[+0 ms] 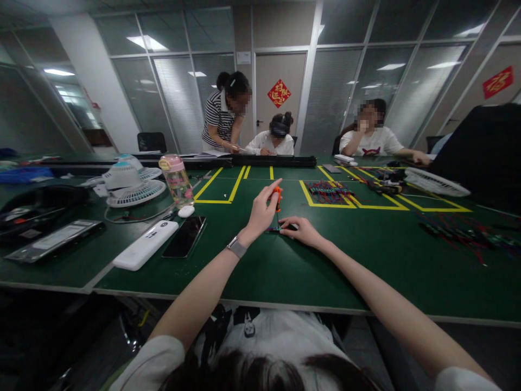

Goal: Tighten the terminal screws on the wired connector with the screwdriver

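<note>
In front of me a screwdriver [278, 196] with an orange and black handle stands upright, its shaft pointing down. My left hand [261, 210], with a watch on its wrist, has fingers and thumb closed about the handle. Under the tip, on the green table, lies a small circuit board [275, 229] with greenish and reddish parts. My right hand [303, 232] rests low on the table, thumb and fingers pinching the board's right side. A small dark piece shows between those fingers; its kind is too small to tell.
Left of me lie a white power bank [146, 245], a black phone [184, 237], a pink-lidded bottle [178, 182] and white fans [136, 190]. Wired boards [330, 193] sit inside yellow tape; more wires [468, 233] lie right. Three people are across the table.
</note>
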Motion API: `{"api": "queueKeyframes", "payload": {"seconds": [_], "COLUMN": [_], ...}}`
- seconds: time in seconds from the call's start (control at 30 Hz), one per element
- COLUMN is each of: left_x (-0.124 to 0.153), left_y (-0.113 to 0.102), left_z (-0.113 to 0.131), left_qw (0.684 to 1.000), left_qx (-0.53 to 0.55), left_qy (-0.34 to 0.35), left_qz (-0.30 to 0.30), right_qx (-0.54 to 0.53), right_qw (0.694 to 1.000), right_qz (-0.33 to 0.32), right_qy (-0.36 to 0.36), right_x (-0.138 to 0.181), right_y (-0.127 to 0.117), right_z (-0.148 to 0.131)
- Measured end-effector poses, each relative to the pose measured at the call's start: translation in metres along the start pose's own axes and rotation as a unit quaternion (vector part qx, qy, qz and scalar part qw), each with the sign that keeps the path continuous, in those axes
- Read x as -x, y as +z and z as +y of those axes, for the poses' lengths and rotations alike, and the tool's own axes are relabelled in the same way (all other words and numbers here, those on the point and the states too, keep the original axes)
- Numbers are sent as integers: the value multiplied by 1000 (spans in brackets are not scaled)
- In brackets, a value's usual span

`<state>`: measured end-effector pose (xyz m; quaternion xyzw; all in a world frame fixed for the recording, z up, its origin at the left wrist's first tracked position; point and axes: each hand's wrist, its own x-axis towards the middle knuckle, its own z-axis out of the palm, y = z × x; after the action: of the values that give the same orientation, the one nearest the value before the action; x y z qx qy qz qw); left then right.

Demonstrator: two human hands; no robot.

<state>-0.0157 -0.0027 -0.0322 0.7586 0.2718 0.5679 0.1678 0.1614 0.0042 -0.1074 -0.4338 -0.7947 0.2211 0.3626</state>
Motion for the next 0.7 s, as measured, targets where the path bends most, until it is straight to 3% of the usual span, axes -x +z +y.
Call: {"api": "queueKeyframes", "payload": {"seconds": [0.2,0.4,0.57,0.7], "left_x": [2,1,0,-1], "left_y": [0,3,-1,-2], "left_z": [4,-5,-4,0], "left_qw": [996,1000,995,998], "left_qx": [-83,14,-70,-39], "left_qy": [36,-5,-8,-6], "left_qz": [14,7,64,43], "right_qx": [12,9,5,6], "right_qw": [1000,1000,1000,1000], "right_qz": [1,-2,-4,-4], "right_qy": [-2,-4,-7,-8], "right_x": [0,0,-1,-1], "right_y": [0,0,0,0], "right_z": [0,0,2,2]}}
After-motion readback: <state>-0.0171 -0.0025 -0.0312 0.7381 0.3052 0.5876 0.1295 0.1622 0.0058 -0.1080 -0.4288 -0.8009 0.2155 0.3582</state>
